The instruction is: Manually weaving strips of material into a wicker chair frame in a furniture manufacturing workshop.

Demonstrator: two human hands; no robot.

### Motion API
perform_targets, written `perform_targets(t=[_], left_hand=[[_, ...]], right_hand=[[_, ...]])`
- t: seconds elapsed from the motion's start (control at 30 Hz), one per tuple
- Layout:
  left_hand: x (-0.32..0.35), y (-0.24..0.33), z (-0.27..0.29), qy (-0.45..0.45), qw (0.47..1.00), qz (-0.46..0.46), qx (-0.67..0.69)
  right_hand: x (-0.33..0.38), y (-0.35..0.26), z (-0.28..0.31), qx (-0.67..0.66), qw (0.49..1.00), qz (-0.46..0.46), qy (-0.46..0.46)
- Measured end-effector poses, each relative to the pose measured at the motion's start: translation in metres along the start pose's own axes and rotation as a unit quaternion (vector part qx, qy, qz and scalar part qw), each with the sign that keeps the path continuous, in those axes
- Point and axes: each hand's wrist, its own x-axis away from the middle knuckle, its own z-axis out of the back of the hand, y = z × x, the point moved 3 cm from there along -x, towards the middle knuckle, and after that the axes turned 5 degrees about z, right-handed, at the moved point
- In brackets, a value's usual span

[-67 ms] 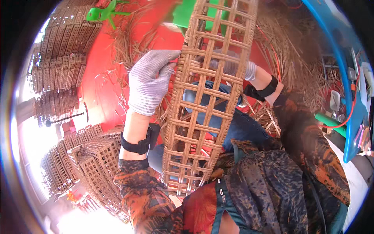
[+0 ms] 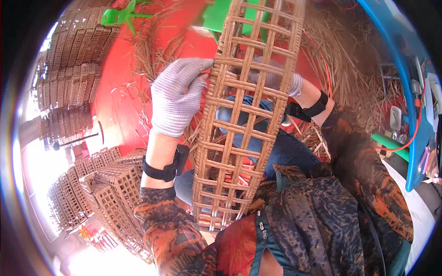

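Note:
A long brown wicker basket with an open lattice weave stands tilted across my lap, its upper end running out past the top of the view. My left hand, in a pale striped glove, is bent in a pinch with its fingertips at the basket's left edge. A strand between finger and thumb cannot be made out. Behind the lattice is my right hand, gloved too; it shows only in part through the gaps and past the right edge, with its fingers mostly hidden.
Stacks of similar lattice baskets stand at the left. Loose cane strips litter the red floor. A green stool is behind the basket, a small green stool at far left. A blue-edged table holds tools at right.
Almost nothing differs. My right hand has shifted very slightly behind the lattice; my left hand and the basket stay in place.

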Motion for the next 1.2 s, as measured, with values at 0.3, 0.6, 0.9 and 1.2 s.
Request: perform_targets(t=[0.3, 0.6, 0.9, 1.2], left_hand=[[0.008, -0.001, -0.010, 0.029, 0.999, -0.013, -0.004], [0.007, 0.003, -0.006, 0.042, 0.997, 0.006, 0.064], [0.003, -0.011, -0.017, 0.042, 0.943, 0.192, 0.269], [0.003, 0.005, -0.007, 0.017, 0.973, 0.171, 0.157]], right_hand=[[-0.001, -0.001, -0.010, -0.055, 0.997, -0.040, 0.041], [-0.004, 0.000, -0.020, -0.081, 0.993, -0.054, 0.062], [-0.004, -0.003, -0.028, -0.122, 0.987, -0.056, 0.083], [0.006, 0.004, -0.019, -0.281, 0.943, -0.092, 0.152]])
